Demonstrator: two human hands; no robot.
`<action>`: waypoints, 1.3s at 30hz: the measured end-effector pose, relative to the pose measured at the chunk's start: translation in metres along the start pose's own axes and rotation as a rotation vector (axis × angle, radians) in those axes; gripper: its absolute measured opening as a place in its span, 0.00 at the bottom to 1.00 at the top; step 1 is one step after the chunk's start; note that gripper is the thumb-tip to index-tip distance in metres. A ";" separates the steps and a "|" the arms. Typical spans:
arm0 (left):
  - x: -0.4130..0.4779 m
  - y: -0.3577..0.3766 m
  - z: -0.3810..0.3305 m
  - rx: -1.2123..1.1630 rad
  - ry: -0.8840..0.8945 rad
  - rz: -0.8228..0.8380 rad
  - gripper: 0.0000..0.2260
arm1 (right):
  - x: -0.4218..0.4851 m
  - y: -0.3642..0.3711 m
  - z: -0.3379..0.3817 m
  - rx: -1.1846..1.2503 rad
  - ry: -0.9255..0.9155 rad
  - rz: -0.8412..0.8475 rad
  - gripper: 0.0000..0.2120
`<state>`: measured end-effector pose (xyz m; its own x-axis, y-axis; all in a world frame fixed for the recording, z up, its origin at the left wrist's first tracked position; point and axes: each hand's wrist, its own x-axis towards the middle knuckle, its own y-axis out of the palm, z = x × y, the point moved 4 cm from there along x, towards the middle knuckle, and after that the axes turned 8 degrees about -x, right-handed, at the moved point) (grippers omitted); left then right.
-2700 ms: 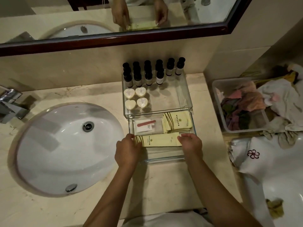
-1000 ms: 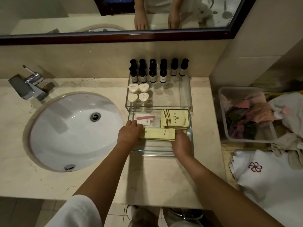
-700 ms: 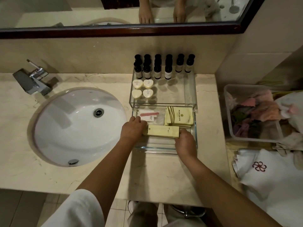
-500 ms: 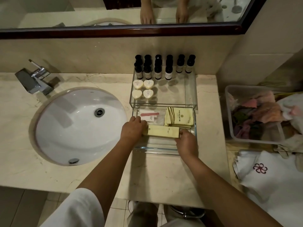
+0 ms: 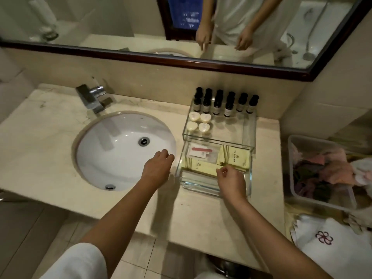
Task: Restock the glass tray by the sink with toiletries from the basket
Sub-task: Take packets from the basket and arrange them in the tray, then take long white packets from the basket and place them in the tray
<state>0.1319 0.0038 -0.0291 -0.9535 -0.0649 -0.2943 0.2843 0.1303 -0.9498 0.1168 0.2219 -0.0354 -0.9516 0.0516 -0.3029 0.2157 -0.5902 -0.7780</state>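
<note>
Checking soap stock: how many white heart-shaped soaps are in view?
4 white heart-shaped soaps, a two-by-two block at the rear glass tray's left: back-left, back-right, front-left, front-right. None looks hidden.

Pale-yellow sachets point(image 5: 234, 157), black-capped bottles point(image 5: 228, 108), white sink point(image 5: 120, 158).

Lettering on packets point(image 5: 234, 157) and bottles point(image 5: 228, 110) cannot be read.

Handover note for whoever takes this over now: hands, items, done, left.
Left hand: open, empty, over the sink rim, clear of the front tray.
Right hand: fingertips at the right end of the long packet; grip unclear.
In front tray: long packet, sachets, nail file.
In rear tray: bottles, heart soaps.
Done: both trays stocked.
Left: probably square up the long packet; the front tray's near strip looks bare.
</note>
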 end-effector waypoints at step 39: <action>-0.889 0.277 0.199 -1.328 -2.037 -0.143 0.17 | -0.811 0.468 0.264 -1.092 -2.008 1.270 0.11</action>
<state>1.0782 -0.0998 -0.0512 0.5040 -0.4774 -0.7198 -0.6947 0.2712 -0.6662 0.9321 -0.3090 -0.0087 0.6932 -0.5312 -0.4872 -0.0878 0.6087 -0.7885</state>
